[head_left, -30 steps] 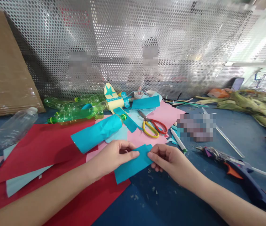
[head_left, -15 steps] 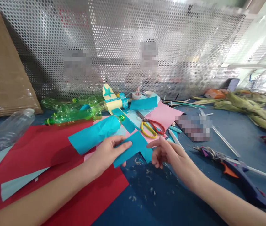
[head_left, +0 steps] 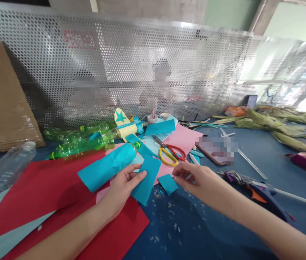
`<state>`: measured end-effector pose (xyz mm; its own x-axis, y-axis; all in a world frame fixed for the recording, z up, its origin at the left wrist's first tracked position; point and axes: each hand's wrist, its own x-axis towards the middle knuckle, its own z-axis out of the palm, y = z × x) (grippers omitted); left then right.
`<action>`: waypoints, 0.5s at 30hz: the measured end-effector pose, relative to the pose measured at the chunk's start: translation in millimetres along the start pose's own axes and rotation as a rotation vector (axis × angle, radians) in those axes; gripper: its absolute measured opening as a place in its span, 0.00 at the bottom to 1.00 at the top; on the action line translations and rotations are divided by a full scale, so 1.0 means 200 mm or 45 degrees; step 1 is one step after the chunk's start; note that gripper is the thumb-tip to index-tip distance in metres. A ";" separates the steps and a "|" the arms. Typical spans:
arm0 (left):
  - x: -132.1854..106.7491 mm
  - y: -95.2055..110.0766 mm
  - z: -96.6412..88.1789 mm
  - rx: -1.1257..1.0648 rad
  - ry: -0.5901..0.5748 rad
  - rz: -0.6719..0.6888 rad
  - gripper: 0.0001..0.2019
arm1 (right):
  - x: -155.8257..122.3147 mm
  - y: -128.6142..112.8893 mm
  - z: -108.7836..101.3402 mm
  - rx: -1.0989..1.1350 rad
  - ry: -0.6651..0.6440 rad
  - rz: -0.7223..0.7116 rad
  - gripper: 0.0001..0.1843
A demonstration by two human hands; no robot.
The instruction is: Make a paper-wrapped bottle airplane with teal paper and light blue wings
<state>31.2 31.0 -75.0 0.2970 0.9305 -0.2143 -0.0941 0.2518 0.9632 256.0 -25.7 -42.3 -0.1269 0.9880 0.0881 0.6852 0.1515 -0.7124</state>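
Observation:
My left hand (head_left: 122,187) pinches a teal paper strip (head_left: 147,177) and holds it tilted just above the table. A small teal paper square (head_left: 168,184) lies loose on the blue table (head_left: 196,231) between my hands. My right hand (head_left: 196,178) hovers with fingers stretched out and nothing in them, its fingertips near the small square and a short way from the scissors (head_left: 169,151) with yellow and red handles. A bottle wrapped in teal paper (head_left: 106,166) lies just beyond my left hand.
Red paper sheets (head_left: 47,187) and pink paper (head_left: 185,135) cover the left and middle. Green bottles (head_left: 82,142), a paper plane model (head_left: 126,124), a clear bottle (head_left: 7,166), a glue gun (head_left: 256,191) and cardboard (head_left: 1,97) lie around. People sit behind a perforated metal screen (head_left: 131,65).
My right hand let go of the teal paper and moved forward toward the scissors. A small teal piece now lies on the table. My left hand keeps the strip, turned more upright.

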 end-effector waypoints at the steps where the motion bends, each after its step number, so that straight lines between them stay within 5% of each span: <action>1: 0.00 0.00 0.00 0.000 -0.009 -0.008 0.29 | 0.00 -0.01 -0.03 -0.100 -0.020 0.008 0.07; 8: -0.01 0.01 0.01 0.032 0.001 0.028 0.25 | 0.15 0.00 -0.18 -0.575 -0.054 0.104 0.11; 15: -0.01 0.01 0.00 -0.002 0.049 0.011 0.28 | 0.35 0.09 -0.10 -0.754 -0.035 0.282 0.13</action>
<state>30.7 30.5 -73.1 0.2591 0.9424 -0.2117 -0.0983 0.2438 0.9648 273.6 45.8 -35.6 0.0504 0.9979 -0.0410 0.9771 -0.0577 -0.2049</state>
